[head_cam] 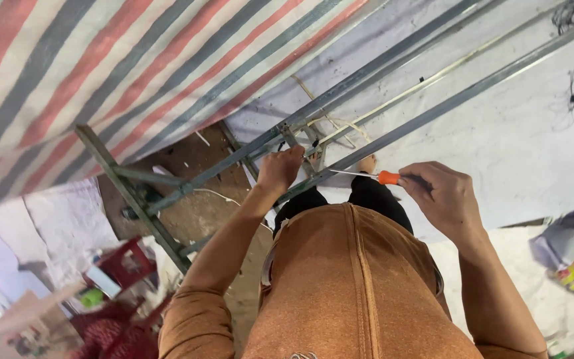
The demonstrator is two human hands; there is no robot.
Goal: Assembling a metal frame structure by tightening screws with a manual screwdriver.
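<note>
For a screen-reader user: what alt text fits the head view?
A person's right hand holds an orange-handled screwdriver toward a grey metal frame, which the left hand grips. Behind is a striped tarp.

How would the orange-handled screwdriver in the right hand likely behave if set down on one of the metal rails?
The screwdriver looks stiff, with a thin straight shaft, and probably light. Its rounded handle in the right hand suggests it would roll off a narrow sloping rail. The left hand grips the frame nearby.
</note>
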